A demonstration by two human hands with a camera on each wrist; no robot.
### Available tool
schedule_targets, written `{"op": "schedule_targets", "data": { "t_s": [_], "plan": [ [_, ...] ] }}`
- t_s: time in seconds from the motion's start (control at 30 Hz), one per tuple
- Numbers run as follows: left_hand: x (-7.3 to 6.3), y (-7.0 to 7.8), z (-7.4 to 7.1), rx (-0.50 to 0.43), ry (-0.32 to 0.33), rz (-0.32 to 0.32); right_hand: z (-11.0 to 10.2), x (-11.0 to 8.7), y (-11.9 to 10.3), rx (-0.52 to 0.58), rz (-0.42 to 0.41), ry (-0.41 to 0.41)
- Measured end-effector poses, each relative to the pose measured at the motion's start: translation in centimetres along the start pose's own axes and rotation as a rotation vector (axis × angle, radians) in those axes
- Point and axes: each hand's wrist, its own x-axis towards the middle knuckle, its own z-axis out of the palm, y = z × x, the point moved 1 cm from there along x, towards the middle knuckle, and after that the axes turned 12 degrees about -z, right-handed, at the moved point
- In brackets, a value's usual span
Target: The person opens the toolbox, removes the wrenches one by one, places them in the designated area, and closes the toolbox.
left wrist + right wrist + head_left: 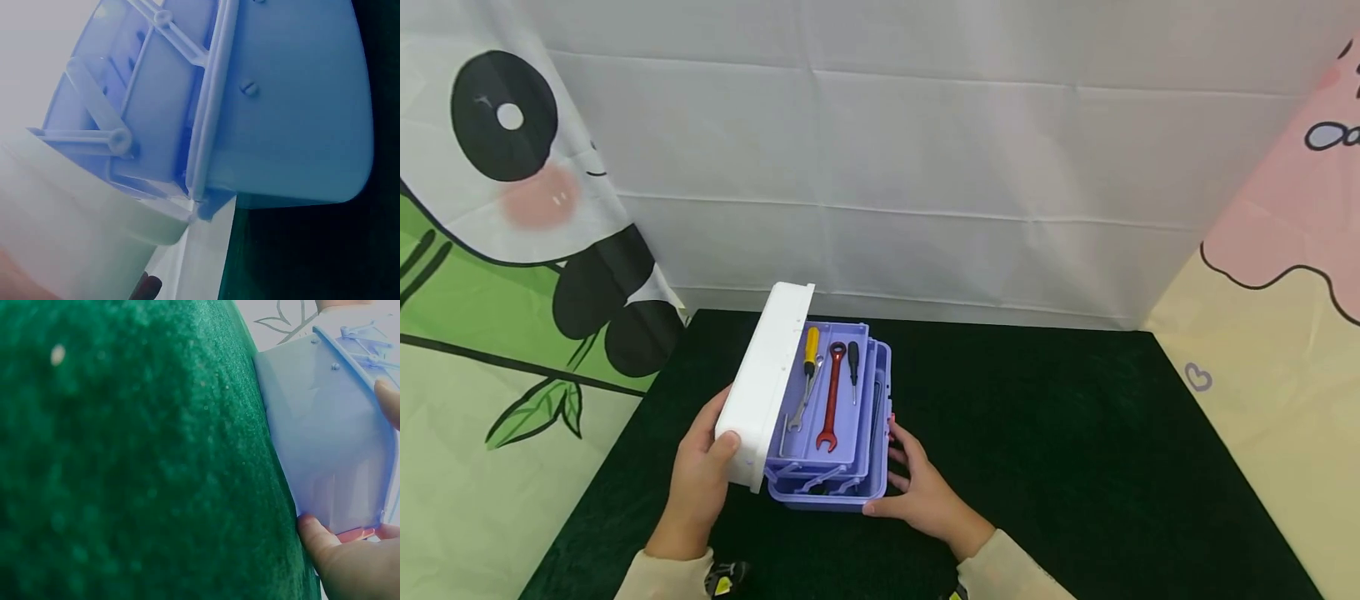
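A purple toolbox (827,503) stands on the dark green cloth with its white lid (767,375) swung up to the left. My left hand (698,479) grips the lid's outer near end, thumb over its edge. Around the box's near right corner my right hand (928,492) is spread, thumb at the front and fingers along the right side by a red latch (356,534). In the raised upper tray (808,457) lie a red wrench (832,396), a yellow-handled screwdriver (811,346), a silver wrench (801,412) and a black screwdriver (853,358). Folding hinge arms (97,103) join the trays to the lid.
Dark green cloth (1060,450) covers the table on both sides of the box. A pale curtain (925,167) hangs behind the table's back edge. Cartoon-printed sheets (512,250) flank it. A second, lower tray (880,400) shows at the box's right.
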Motion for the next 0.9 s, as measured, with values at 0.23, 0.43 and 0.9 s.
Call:
{"op": "schedule_targets", "data": {
  "t_s": [0.23, 0.43, 0.9],
  "plan": [
    [0.1, -1.0, -0.9, -0.196, -0.007, -0.003, 0.2, 0.0, -0.2, 0.001, -0.003, 0.005],
    [0.4, -2.7, -1.6, -0.452, -0.002, -0.024, 0.1, 0.0, 0.0, -0.003, -0.001, 0.007],
    [1.1, -4.9, -2.7, -0.839, -0.123, -0.035, 0.2, 0.0, -0.2, -0.018, 0.023, 0.010]
  ]
}}
